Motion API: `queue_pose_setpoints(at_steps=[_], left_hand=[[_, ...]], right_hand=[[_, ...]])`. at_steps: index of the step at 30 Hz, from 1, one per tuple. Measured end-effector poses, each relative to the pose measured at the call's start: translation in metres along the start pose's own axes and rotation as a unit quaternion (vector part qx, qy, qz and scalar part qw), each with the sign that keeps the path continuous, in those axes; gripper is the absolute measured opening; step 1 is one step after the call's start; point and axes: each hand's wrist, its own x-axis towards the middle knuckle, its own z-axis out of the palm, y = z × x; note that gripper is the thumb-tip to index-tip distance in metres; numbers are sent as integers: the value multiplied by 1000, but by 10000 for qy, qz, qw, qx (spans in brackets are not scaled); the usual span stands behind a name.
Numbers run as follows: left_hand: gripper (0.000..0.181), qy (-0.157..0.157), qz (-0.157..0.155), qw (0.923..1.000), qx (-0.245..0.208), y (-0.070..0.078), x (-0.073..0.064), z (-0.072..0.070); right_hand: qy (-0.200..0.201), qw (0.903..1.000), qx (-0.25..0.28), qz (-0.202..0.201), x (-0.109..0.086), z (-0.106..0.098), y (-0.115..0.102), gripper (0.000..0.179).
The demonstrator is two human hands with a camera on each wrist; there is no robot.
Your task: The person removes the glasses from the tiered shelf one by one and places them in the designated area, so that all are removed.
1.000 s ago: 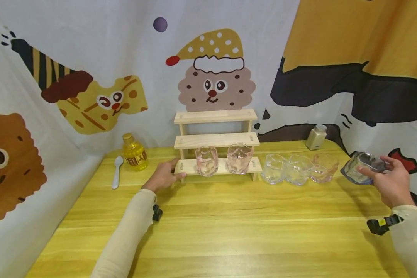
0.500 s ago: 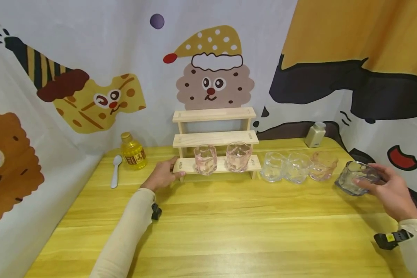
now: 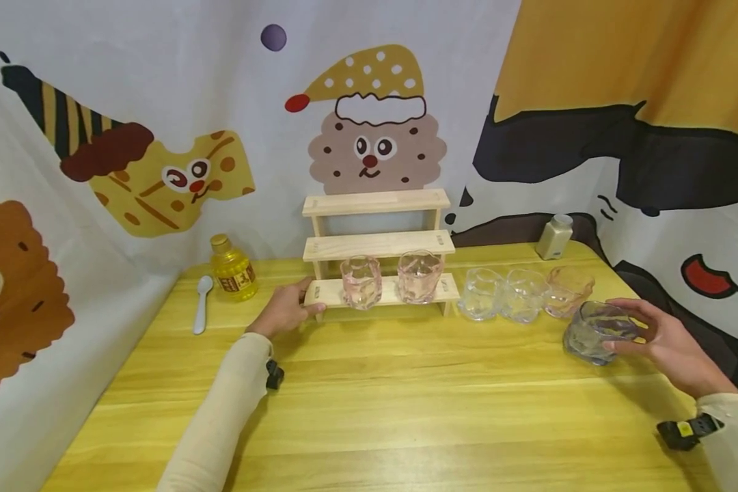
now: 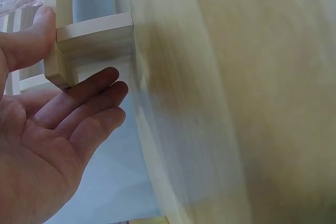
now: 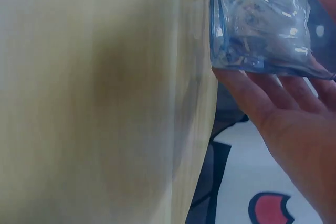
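My right hand (image 3: 667, 345) grips a bluish-grey wavy glass (image 3: 596, 331), thumb on its near side, at the right of the table; the right wrist view shows the glass (image 5: 262, 24) close up, fingers along its wall. At the left end of a three-tier wooden rack (image 3: 378, 246), my left hand (image 3: 283, 311) holds the lowest step. Its thumb (image 4: 39, 32) lies on the step's end in the left wrist view, with the other fingers stretched past the leg. Two pink glasses (image 3: 361, 281) (image 3: 419, 277) stand on that step.
Right of the rack stand two clear glasses (image 3: 482, 294) (image 3: 525, 296) and an amber-pink glass (image 3: 567, 292) in a row. A capped jar (image 3: 555, 237) is at the back right. An oil bottle (image 3: 234, 268) and a pale spoon (image 3: 201, 305) are at the left.
My right hand has brought the bluish-grey glass leftward and nearer to me, turning it more upright. The left hand stays at the rack's end, and the head view has shifted slightly.
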Motion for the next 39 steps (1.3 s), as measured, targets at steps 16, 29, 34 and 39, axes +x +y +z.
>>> queue_pose_setpoints(at_steps=[16, 29, 34, 39], left_hand=[[81, -102, -95, 9999, -95, 1, 0, -3], [79, -116, -30, 9999, -64, 3, -2, 1], [79, -94, -58, 9999, -49, 2, -2, 1], [80, -101, -90, 9999, -22, 1, -2, 0]], right_hand=[[-943, 9857, 967, -1009, 6, 48, -75, 78], [-585, 9862, 989, -1194, 19, 94, -102, 75], [-839, 9835, 846, -1363, 22, 93, -112, 79], [-776, 9816, -585, -1643, 15, 80, -138, 91]])
